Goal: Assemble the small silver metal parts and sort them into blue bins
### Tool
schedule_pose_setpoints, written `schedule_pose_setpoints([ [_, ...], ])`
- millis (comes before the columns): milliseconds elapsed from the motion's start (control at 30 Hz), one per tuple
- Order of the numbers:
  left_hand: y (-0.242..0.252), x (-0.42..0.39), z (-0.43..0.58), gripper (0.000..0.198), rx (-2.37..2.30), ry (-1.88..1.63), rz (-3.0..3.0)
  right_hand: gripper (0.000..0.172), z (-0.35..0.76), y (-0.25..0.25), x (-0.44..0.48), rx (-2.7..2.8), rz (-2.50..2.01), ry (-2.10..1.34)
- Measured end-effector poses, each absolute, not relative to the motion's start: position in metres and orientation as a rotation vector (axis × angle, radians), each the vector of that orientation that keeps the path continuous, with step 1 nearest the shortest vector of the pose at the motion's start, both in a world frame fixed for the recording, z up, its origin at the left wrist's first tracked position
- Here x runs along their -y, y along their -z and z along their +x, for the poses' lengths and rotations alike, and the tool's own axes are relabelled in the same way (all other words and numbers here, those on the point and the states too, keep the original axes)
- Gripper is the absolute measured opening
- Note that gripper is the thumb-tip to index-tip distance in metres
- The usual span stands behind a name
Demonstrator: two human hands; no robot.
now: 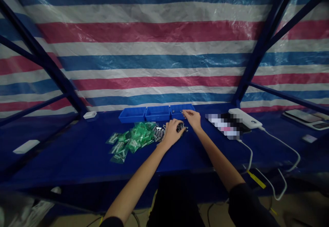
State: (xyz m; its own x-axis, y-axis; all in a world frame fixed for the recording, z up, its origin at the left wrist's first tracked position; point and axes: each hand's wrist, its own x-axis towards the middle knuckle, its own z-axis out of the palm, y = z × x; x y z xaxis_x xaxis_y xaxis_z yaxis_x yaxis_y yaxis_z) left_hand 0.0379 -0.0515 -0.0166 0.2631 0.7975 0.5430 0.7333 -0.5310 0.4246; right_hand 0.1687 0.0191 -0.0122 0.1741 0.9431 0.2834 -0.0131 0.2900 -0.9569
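My left hand (172,132) rests on the table, its fingers and thumb curled round a heap of small metal parts (182,127) that look like screws. Short silvery metal pieces (158,133) lie just left of that hand. Over the front edge of the right blue bin (185,107) is my right hand (193,118), thumb and fingertips pinched together; what they hold, if anything, is too small to make out. A few tiny metal bits (173,111) show inside this bin. Farther left spreads a pile of green-tinted plastic bags (140,137) with small metal pieces inside.
Two more blue bins, the middle bin (157,118) and the left bin (132,120), join the right one. Right of my arm lie a phone (223,127) and a white power bank (245,118) with white cables (282,143). Blue frame posts (250,69) stand before striped sheeting (159,32).
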Motion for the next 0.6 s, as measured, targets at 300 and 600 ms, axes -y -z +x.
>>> schedule_pose_setpoints([
  [300, 0.021, 0.054, 0.040, 0.019, -1.341, -0.632, 2.836, 0.039, 0.166, 0.008, -0.016, 1.284, -0.955, -1.057],
  [600, 0.017, 0.055, 0.043, 0.010, -1.578, -0.661, 2.764, 0.033, 0.164, 0.004, -0.009, 1.312, -1.042, -1.027],
])
